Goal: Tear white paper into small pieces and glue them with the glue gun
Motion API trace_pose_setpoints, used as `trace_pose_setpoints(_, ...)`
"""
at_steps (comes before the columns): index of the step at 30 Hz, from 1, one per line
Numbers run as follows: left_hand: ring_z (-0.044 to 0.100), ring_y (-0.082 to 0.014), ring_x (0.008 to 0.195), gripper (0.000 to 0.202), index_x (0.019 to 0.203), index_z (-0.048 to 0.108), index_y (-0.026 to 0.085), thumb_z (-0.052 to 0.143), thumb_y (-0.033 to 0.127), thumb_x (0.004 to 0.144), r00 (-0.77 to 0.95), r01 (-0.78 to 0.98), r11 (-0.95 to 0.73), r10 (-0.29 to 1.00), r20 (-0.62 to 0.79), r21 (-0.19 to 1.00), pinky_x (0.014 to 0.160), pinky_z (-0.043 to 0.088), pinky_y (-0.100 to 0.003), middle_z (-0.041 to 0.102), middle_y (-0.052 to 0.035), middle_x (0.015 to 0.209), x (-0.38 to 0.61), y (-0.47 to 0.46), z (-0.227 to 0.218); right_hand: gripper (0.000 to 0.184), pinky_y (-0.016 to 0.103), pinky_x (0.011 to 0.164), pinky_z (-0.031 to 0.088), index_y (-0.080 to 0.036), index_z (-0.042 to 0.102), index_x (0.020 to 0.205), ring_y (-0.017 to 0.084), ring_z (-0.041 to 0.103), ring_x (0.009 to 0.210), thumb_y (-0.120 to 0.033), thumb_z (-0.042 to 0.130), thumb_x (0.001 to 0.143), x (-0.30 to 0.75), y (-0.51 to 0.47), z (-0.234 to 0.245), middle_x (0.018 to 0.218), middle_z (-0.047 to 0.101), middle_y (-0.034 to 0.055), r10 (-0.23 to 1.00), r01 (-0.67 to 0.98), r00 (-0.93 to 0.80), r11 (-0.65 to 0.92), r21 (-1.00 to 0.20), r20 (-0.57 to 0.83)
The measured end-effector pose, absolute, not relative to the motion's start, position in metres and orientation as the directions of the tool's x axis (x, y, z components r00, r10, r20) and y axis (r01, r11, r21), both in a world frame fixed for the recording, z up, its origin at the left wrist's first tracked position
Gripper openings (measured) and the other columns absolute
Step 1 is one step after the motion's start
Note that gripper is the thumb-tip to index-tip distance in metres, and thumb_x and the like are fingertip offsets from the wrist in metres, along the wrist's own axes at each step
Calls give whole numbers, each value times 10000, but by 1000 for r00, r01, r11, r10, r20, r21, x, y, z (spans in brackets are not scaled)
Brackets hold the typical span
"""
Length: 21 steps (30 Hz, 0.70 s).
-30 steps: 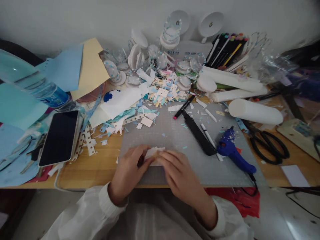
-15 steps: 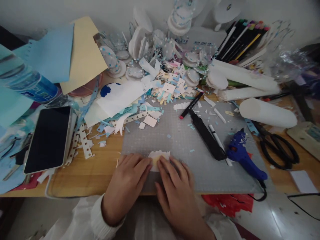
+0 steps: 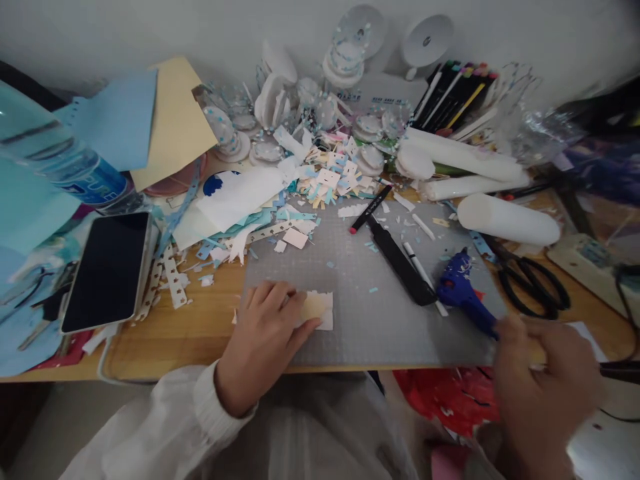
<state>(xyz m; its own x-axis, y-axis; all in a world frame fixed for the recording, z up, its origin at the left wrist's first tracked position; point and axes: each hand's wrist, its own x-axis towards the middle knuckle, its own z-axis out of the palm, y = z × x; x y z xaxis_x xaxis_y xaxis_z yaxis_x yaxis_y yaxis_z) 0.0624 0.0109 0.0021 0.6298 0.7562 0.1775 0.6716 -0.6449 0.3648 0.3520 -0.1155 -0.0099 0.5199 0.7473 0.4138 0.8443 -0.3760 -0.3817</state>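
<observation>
A small white paper piece (image 3: 327,319) with a rough upper edge lies on the grey cutting mat (image 3: 350,340), near its front edge. On it sits a pale yellow paper piece (image 3: 314,305), partly covered by fingers. My left hand (image 3: 267,337) rests palm-down over the left part of both, thumb stretched out along the lower side. Off to the right, my right hand (image 3: 547,387) is raised at the table edge, by the handle end of the blue glue gun (image 3: 463,293). Motion blurs its curled fingers, and whether they touch the gun or hold anything is unclear.
On the mat lie a black utility knife (image 3: 403,263), a red-tipped black pen (image 3: 370,210) and a white pen (image 3: 420,267). Black scissors (image 3: 535,287) lie to the right. Paper scraps (image 3: 327,173) pile up behind. A phone (image 3: 110,270) and a water bottle (image 3: 85,173) stand left.
My right hand has left the paper and swung right towards the glue gun. My left hand stays on the paper. The view has shifted slightly.
</observation>
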Motion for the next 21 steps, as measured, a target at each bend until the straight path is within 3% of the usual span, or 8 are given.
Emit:
trace_pose_setpoints(2, 541, -283, 899, 184, 960, 631, 127, 620, 288, 871, 660, 682, -658, 742, 118, 319, 780, 490, -459, 618, -117, 971, 70, 13, 2, 306, 545, 929, 414, -257, 580, 1077, 371, 551, 1051, -457, 460, 878, 367, -106, -16, 1000, 600, 147, 761, 870, 492, -408, -278, 423)
trace_pose_setpoints(5, 562, -273, 875, 111, 906, 635, 136, 616, 238, 869, 669, 689, -653, 740, 72, 315, 789, 484, -453, 622, -101, 917, 76, 17, 2, 508, 526, 812, 463, -127, 566, 1086, 364, 581, 938, -556, 445, 842, 386, -96, -32, 948, 608, 197, 789, 888, 460, -393, -241, 408)
trace_pose_setpoints(10, 589, -254, 902, 82, 907, 644, 159, 630, 221, 855, 657, 659, -652, 742, 135, 376, 817, 484, -424, 633, -84, 927, 69, 20, 9, 447, 516, 818, 444, -130, 546, 1120, 351, 570, 954, -454, 437, 832, 398, -91, -50, 1001, 615, 180, 845, 922, 385, -334, -195, 372)
trace_pose_setpoints(11, 593, -244, 897, 112, 940, 649, 164, 629, 238, 859, 640, 640, -636, 752, 160, 432, 817, 485, -409, 638, -80, 930, 66, 20, 11, 425, 521, 824, 437, -134, 546, 1125, 351, 566, 959, -423, 429, 836, 398, -91, -50, 1004, 613, 178, 849, 925, 378, -331, -188, 369)
trace_pose_setpoints(13, 602, -218, 870, 170, 973, 669, 181, 647, 295, 849, 539, 516, -491, 823, 180, 701, 810, 486, -369, 652, -63, 911, 61, 18, 14, 400, 526, 837, 427, -143, 548, 1136, 349, 565, 972, -378, 409, 844, 400, -91, -46, 1009, 610, 173, 844, 922, 384, -334, -195, 373)
trace_pose_setpoints(15, 614, -200, 847, 214, 958, 694, 202, 655, 375, 838, 422, 265, -234, 901, 105, 935, 796, 492, -339, 674, -46, 884, 56, 16, 13, 410, 522, 854, 423, -142, 537, 1164, 353, 561, 1010, -363, 382, 855, 402, -92, -40, 1040, 606, 182, 827, 915, 402, -341, -217, 393)
trace_pose_setpoints(18, 638, -207, 879, 306, 963, 693, 199, 593, 471, 865, 356, -3, 55, 933, -50, 998, 785, 521, -341, 698, -60, 912, 52, 13, 8, 458, 484, 842, 439, -129, 492, 1221, 358, 549, 1076, -409, 360, 884, 405, -94, -27, 1120, 583, 229, 777, 889, 455, -368, -273, 435)
trace_pose_setpoints(21, 652, -211, 897, 362, 1019, 669, 187, 530, 498, 897, 371, -122, 205, 917, -147, 971, 781, 546, -363, 689, -101, 1003, 50, 13, -1, 483, 459, 726, 456, -187, 525, 1142, 350, 602, 927, -543, 522, 816, 398, -93, -9, 997, 618, 193, 644, 776, 628, -472, -419, 437)
